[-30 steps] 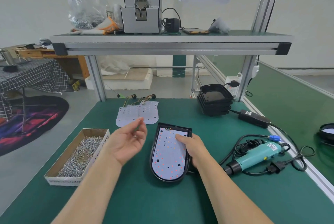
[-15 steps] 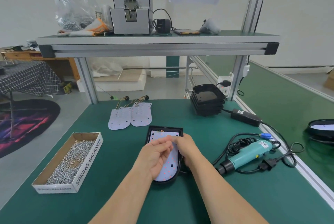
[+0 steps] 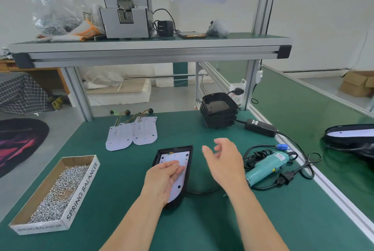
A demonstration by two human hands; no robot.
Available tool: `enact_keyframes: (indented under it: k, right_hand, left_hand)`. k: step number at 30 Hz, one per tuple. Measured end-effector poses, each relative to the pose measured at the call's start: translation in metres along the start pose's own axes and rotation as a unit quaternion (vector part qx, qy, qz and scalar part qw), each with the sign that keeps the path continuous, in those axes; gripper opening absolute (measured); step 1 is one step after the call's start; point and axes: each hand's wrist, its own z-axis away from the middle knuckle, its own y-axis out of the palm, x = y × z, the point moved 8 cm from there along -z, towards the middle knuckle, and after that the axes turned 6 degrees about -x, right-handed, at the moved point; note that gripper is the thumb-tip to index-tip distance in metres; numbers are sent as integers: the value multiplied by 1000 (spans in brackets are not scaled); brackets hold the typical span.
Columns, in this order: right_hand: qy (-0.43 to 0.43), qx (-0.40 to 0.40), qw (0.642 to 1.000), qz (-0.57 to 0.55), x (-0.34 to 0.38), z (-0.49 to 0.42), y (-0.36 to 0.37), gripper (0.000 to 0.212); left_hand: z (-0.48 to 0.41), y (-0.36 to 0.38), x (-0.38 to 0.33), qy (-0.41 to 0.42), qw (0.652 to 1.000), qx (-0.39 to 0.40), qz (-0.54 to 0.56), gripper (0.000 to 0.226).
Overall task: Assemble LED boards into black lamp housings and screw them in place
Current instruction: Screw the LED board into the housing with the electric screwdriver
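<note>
Left hand [image 3: 164,178] rests flat on the LED board [image 3: 179,158]; right hand [image 3: 224,163] (fingers loose) hovers above the green mat [image 3: 121,190].

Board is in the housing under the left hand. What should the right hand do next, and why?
Probably reach the right hand to the screwdriver and grip it: that hand is open and empty beside it, while the left hand rests on the board in the housing.

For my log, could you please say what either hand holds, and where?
Nothing gripped: left hand rests on the middle of the LED board; right hand hovers empty.
</note>
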Motion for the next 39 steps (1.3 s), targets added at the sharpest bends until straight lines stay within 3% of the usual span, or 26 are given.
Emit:
enact_keyframes:
  k: [3, 8, 13, 16, 18, 20, 26, 29, 31, 33, 36, 39]
  right_hand:
    - [48, -131, 989, 51, -46, -4, -72, 46]
    - [205, -38, 970, 128, -111, 1, -77, 90]
    - [245, -93, 964, 53, -113, -2, -67, 99]
    - [301, -137, 938, -100, -124, 10, -59, 95]
    - [339, -127, 875, -321, -122, 13, -45, 58]
    - [343, -100, 805, -473, -107, 8, -33, 28]
    - [207, 28, 749, -629, -17, -14, -3, 45]
    - [177, 127, 701, -679, 28, -20, 16, 36]
    - [183, 127, 699, -679, 44, -26, 25, 24]
    - [190, 58, 725, -660, 48, -34, 32, 13]
    - [148, -71, 769, -617, 52, -41, 29, 17]
    - [131, -134, 785, -591, 55, -42, 30, 20]
  left_hand:
    - [-1, 1, 0, -9, 1000, 2, -8, 7]
    - [1, -1, -2, -21, 1000, -3, -5, 8]
    - [5, -1, -4, -30, 1000, -1, 1, 8]
    - [7, -1, -4, -39, 999, 2, 5, 7]
    - [7, -1, -4, -43, 999, 2, 6, 6]
    - [8, -1, -5, -46, 999, 7, 7, 5]
    - [8, -2, -5, -63, 997, 27, 24, 7]
    - [5, -3, -4, -66, 997, 32, 15, 9]
    - [4, -5, -3, -71, 997, 33, 13, 9]
    - [4, -6, -2, -78, 996, 36, 16, 10]
    - [4, -6, -2, -81, 995, 44, 35, 11]
    - [4, -6, -1, -81, 995, 43, 50, 10]
